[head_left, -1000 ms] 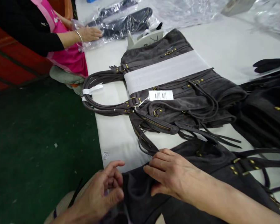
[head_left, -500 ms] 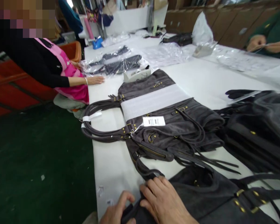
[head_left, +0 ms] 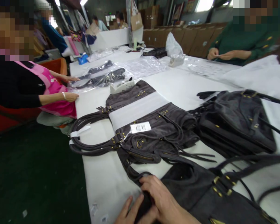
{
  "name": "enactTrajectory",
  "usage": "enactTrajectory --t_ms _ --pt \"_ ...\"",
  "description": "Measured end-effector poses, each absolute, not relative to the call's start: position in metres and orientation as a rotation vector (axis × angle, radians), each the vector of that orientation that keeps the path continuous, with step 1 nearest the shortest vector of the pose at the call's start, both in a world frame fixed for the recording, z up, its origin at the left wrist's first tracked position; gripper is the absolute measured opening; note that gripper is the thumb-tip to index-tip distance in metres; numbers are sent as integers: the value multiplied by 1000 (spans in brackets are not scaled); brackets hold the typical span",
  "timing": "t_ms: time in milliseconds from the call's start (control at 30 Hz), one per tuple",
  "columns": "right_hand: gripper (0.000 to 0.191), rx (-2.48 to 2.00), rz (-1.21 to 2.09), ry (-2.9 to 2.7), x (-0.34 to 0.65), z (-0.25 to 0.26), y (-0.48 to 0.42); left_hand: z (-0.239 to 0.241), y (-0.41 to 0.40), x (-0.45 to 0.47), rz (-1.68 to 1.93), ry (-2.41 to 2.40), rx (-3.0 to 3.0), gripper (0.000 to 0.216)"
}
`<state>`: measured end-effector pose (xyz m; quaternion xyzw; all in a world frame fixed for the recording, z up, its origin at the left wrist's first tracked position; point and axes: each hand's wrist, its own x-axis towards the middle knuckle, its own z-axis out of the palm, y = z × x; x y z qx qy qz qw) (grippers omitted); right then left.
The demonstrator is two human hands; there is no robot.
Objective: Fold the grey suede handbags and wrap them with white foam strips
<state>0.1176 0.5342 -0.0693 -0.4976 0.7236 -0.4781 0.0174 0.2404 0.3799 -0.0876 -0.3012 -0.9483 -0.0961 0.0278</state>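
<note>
At the bottom of the view, my right hand (head_left: 162,197) curls its fingers over the near end of a dark grey handbag (head_left: 189,193). My left hand (head_left: 130,211) presses in from the other side, closed on the same dark material; part of it is cut off by the lower edge. The handbag has brass fittings and a looped handle. Just beyond lies a second grey handbag (head_left: 128,146), flat, with a white wrap band (head_left: 140,109) around it, a white tag (head_left: 140,127) and handles bound by a white strip.
More dark handbags (head_left: 238,124) lie to the right on the white table (head_left: 100,183). Across the left side stands a person in a pink apron (head_left: 53,90), hands by plastic-wrapped bags (head_left: 107,74). Another person in a green top (head_left: 242,40) works at the far right. An orange bin (head_left: 60,65) stands behind.
My head view has tilted up and shifted right. My hands have drawn closer together on the handbag's end. The apron wearer's near hand has pulled back toward the table edge.
</note>
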Motion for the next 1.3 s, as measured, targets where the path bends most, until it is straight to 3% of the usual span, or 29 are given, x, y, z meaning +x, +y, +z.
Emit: enactTrajectory --t_ms 100,200,400,567,767,1133,1300 --pt "28 -1399 -1701 2264 124 -56 544 -73 377 248 -127 -3000 -1031 77" --pt "36 -1287 -1647 2416 144 -34 576 -59 377 250 -63 -3112 -1041 88" --pt "52 -771 -826 2794 270 16 671 -55 380 255 -56 -3035 -1019 78" --pt "61 -453 -339 2861 387 10 708 -42 380 257 -74 -3195 -1019 87" --pt "77 -275 25 3043 456 -3 731 -30 384 260 55 -3186 -1056 80" --pt "76 78 -220 3153 506 -65 747 -28 383 267 244 -2967 -1148 73" --pt "71 89 -276 3131 504 -58 744 -4 407 269 258 -2771 -1769 56"
